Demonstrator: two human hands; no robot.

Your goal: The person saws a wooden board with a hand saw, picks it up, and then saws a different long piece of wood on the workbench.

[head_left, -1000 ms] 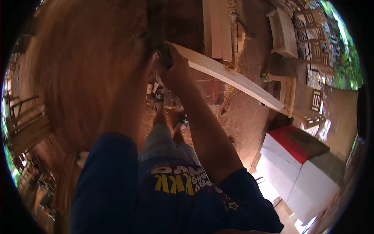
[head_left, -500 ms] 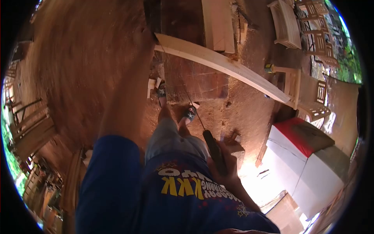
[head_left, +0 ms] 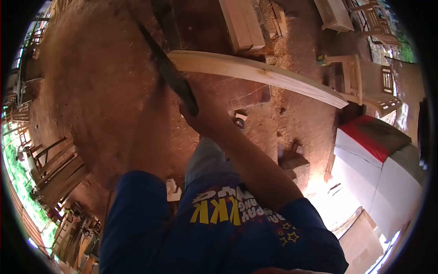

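Note:
My right hand [head_left: 200, 114] is wrapped round the handle of a long dark tool [head_left: 171, 75], whose thin blade points to the upper left and is blurred. My left hand [head_left: 159, 89] is dim and smeared behind the blade, beside the near end of the board; its fingers cannot be made out. A long pale wooden board [head_left: 260, 72], seen slightly curved, stretches from beside my hands to the right. Its left end lies close to the tool.
Thick timber [head_left: 244, 27] lies beyond the board. Wooden chair frames [head_left: 351, 80] stand at the right, near a white box with a red edge [head_left: 365, 160]. Stacked wooden pieces [head_left: 59, 171] are at the left. Shavings cover part of the brown ground.
My right hand has swung up and left from beside my waist with the tool. My left hand has moved back from the board's end. The view has shifted slightly.

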